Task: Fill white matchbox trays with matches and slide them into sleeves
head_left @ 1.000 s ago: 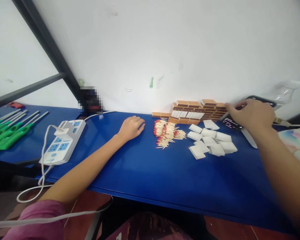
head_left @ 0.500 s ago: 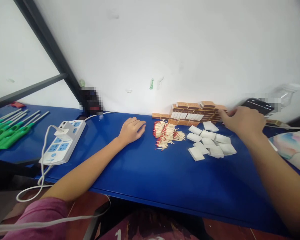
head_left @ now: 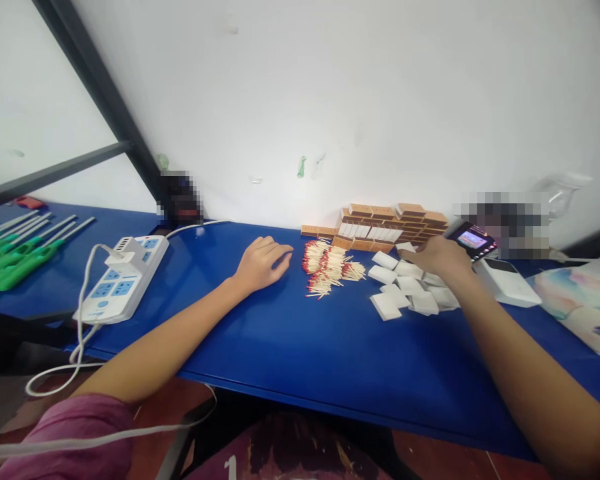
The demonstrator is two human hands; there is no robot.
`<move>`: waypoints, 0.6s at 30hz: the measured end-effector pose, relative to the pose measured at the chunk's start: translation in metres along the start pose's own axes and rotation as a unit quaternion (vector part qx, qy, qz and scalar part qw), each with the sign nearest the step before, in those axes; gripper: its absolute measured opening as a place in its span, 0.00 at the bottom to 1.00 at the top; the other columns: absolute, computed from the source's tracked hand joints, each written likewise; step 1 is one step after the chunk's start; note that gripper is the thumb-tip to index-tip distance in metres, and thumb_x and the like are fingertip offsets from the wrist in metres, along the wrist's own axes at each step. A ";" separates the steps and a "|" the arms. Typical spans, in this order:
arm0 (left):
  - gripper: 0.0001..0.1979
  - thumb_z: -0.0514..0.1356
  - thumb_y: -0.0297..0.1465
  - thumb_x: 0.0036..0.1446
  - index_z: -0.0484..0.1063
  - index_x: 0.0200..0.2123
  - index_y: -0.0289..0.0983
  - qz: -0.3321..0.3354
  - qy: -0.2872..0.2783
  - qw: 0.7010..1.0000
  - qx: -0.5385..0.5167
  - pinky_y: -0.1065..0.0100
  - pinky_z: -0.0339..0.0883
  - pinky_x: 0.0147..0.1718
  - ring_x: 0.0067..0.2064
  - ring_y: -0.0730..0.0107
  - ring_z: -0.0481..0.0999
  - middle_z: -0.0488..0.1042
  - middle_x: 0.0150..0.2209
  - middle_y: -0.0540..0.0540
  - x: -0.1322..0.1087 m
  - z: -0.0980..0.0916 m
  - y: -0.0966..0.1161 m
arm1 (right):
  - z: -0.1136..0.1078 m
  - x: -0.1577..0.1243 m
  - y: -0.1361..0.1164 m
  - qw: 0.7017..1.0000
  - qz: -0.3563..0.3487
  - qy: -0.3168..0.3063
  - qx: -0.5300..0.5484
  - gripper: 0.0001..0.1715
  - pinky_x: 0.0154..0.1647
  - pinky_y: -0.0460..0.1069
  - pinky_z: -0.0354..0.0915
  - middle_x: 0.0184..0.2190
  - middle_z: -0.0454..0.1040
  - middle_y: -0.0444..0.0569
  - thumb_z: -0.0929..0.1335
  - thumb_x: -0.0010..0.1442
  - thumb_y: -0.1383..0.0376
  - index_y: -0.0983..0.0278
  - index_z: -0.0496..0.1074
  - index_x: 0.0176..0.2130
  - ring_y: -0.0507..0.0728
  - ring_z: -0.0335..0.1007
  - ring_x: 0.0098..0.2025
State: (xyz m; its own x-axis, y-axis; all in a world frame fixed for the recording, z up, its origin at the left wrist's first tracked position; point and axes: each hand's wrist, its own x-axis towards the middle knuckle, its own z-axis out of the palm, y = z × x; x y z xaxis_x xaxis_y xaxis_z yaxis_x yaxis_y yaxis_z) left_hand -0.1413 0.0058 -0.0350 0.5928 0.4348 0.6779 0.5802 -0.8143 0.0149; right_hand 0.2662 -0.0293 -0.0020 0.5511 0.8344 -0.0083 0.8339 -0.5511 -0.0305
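Observation:
My left hand point(head_left: 263, 265) rests on the blue table, fingers loosely bent and thumb apart, holding nothing. Just right of it lies a heap of red-tipped matches point(head_left: 330, 263). My right hand point(head_left: 437, 259) reaches over a cluster of small white pieces point(head_left: 409, 285) that look like matchbox trays. Its fingertips are at the rearmost white piece point(head_left: 406, 247) and partly cover it; whether they grip it cannot be made out. Behind them, matchboxes point(head_left: 375, 212) are stacked along the wall, with several white tray ends point(head_left: 370, 231) showing in a row.
At left stand a white power strip point(head_left: 123, 283) with cables and several green-handled long lighters point(head_left: 25, 263). On the right are a lit phone screen point(head_left: 473, 240), a white box-like device point(head_left: 509, 283) and a pastel-patterned packet point(head_left: 580, 293). A white wall borders the table's back.
My right hand has moved left and slightly down, from beside the dark phone to the white pieces. The phone screen is now lit and shows more fully. My left hand stays put.

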 end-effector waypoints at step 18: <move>0.10 0.58 0.31 0.69 0.79 0.43 0.35 0.037 0.050 0.996 -0.067 0.64 0.68 0.35 0.30 0.68 0.73 0.79 0.29 0.47 0.001 0.003 0.008 | -0.030 -0.065 -0.003 0.965 -0.155 0.120 0.173 0.12 0.36 0.52 0.60 0.31 0.79 0.52 0.72 0.62 0.56 0.62 0.75 0.34 0.58 0.71 0.33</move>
State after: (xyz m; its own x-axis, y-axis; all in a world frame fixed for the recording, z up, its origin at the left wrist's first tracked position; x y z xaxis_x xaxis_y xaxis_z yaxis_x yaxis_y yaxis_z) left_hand -0.1346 0.0012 -0.0369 0.5689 0.3377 0.7499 0.4531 -0.8896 0.0569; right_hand 0.2287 -0.0817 0.0288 0.3015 0.9098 0.2854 0.9231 -0.2036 -0.3261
